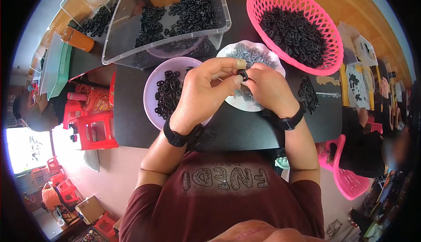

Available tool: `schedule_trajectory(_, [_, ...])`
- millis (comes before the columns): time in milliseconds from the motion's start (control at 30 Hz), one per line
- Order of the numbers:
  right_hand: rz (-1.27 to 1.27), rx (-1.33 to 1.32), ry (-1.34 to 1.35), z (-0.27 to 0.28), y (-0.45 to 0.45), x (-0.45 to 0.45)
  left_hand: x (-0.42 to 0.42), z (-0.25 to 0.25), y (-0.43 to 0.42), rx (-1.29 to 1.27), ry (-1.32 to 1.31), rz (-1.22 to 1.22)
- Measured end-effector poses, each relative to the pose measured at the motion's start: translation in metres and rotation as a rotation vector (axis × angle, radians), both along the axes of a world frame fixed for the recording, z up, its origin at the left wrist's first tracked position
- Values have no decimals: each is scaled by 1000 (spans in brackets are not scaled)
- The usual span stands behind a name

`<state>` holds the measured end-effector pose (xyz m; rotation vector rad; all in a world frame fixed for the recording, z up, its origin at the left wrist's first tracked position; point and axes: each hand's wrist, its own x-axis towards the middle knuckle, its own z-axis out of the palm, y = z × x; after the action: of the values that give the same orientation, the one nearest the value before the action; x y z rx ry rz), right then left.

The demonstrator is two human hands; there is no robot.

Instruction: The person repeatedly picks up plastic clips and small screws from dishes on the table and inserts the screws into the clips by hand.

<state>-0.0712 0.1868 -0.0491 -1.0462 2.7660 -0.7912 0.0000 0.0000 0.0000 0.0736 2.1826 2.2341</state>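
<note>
My left hand pinches a small black plastic part between thumb and index finger. A beige wrap covers one of its fingertips. My right hand meets it from the other side, fingers pressed together against the part; whatever they grip is hidden. Both hands are over a white plate heaped with small silvery-grey pieces that look like screws. Beneath my left forearm and hand, a lilac bowl contains loose black parts.
A clear plastic bin of black parts stands at the back left, and a pink woven basket of them at the back right. More black pieces lie on the dark table. An orange cup stands left; other people sit at right.
</note>
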Motion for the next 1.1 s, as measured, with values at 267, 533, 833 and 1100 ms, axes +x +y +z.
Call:
schedule_trajectory(267, [-61, -213, -86, 18, -4, 6, -1, 0, -6, 136, -16, -11])
schedule_trajectory(533, [-144, -576, -251, 21, -5, 11, -5, -4, -12, 294, -58, -66])
schedule_trajectory(833, [-91, -958, -545, 30, 4, 18, -6, -4, -10, 196, -60, -25])
schedule_trajectory(1100, [-44, -886, -290, 27, 2, 18, -6, -5, -3, 17, -71, -33])
